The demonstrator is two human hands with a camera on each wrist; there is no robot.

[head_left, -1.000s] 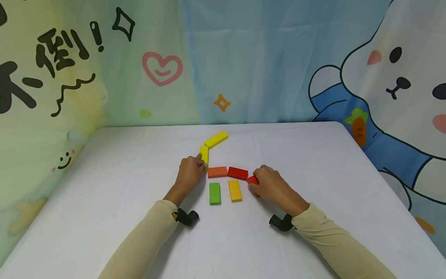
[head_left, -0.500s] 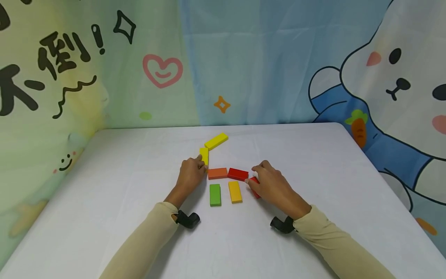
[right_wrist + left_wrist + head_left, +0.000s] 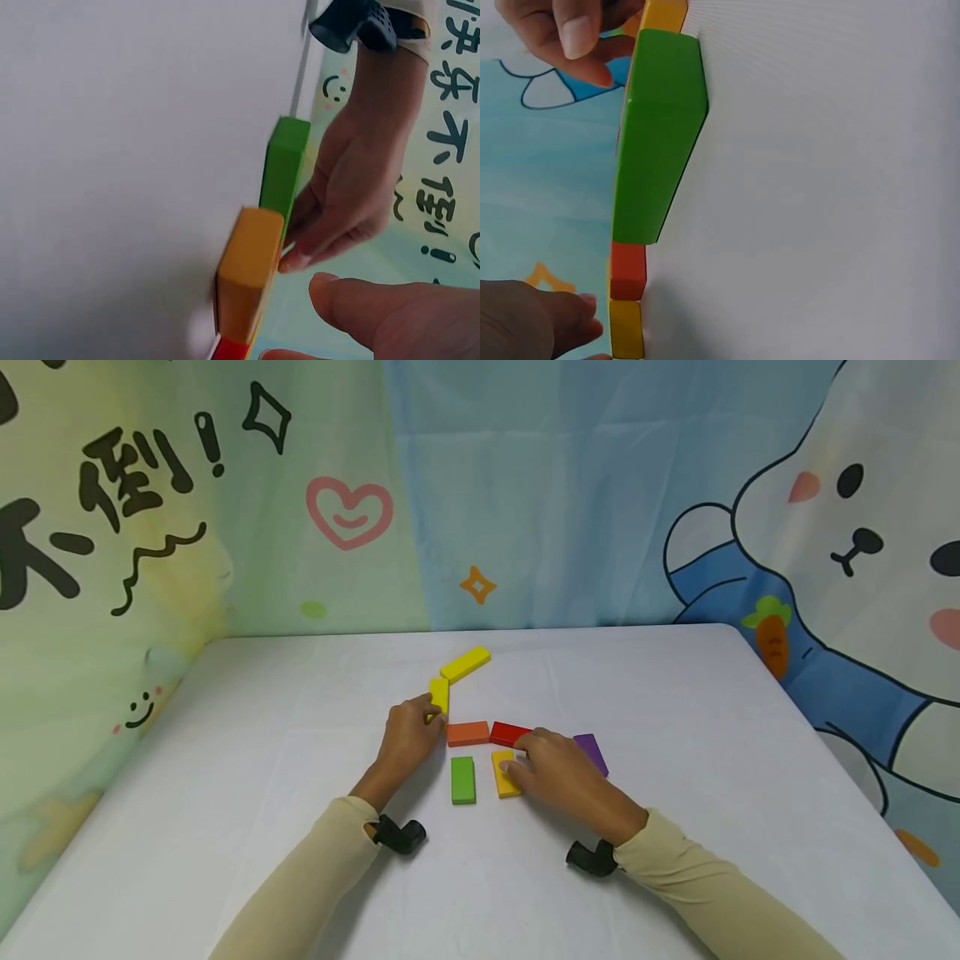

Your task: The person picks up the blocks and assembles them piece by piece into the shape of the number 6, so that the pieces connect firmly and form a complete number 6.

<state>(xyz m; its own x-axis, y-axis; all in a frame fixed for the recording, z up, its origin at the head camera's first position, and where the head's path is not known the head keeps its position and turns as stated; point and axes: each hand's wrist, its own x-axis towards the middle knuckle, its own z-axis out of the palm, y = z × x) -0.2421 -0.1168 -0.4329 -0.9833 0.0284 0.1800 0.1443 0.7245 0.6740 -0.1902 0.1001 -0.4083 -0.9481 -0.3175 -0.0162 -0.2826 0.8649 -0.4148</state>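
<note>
In the head view my left hand rests beside a yellow block, fingertips right at its near end, fingers loosely bent. My right hand is over an amber block, thumb and fingers apart with nothing seen between them. Its fingertips overlap the end of a red block. Left of that lies an orange block, with a green block in front of it. Another red block is hidden behind the right hand. A purple block shows beyond the right hand's knuckles.
A second yellow block lies slanted at the back, its end by the first yellow one. The white-covered table ends at a printed cloth backdrop. Black cameras are strapped to both wrists.
My right hand has left the rightmost red block and moved left and nearer, over the amber block. The purple block has come into sight. The left hand has stayed by the yellow block.
</note>
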